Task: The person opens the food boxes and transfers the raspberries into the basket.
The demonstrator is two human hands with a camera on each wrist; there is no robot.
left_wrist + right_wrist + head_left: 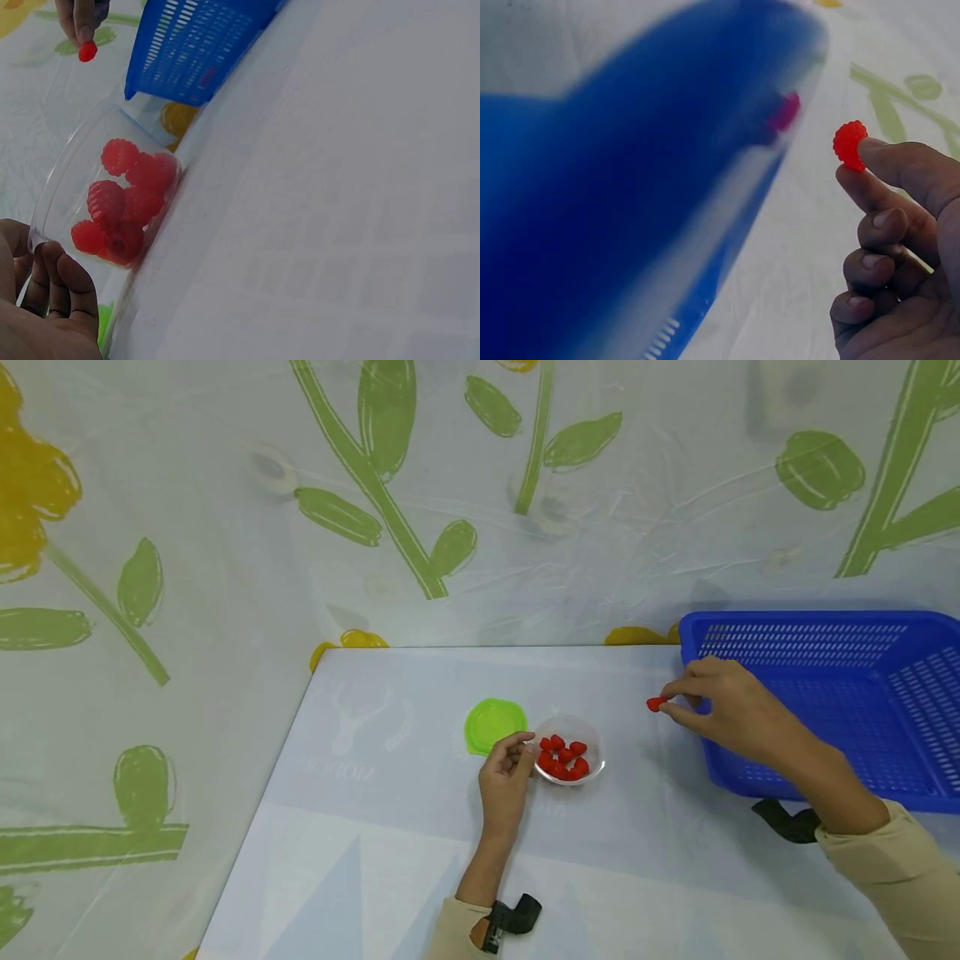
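Observation:
A clear round bowl (566, 723) stands on the table with several red raspberries (564, 756) inside it. At its left rim, my left hand (506, 785) pinches the edge between thumb and fingers; the left wrist view shows the same grip on the clear wall. My right hand (723, 706) is raised by the near left corner of the blue basket (693, 647). Between its thumb and index finger it pinches a single raspberry (849, 145), whose bumpy surface shows in the right wrist view.
A bright green lid (495, 725) lies on the white table (360, 860), just left of the bowl. The blue basket occupies the table's right side. Behind the table hangs a sheet (225, 527) printed with green leaves and yellow flowers.

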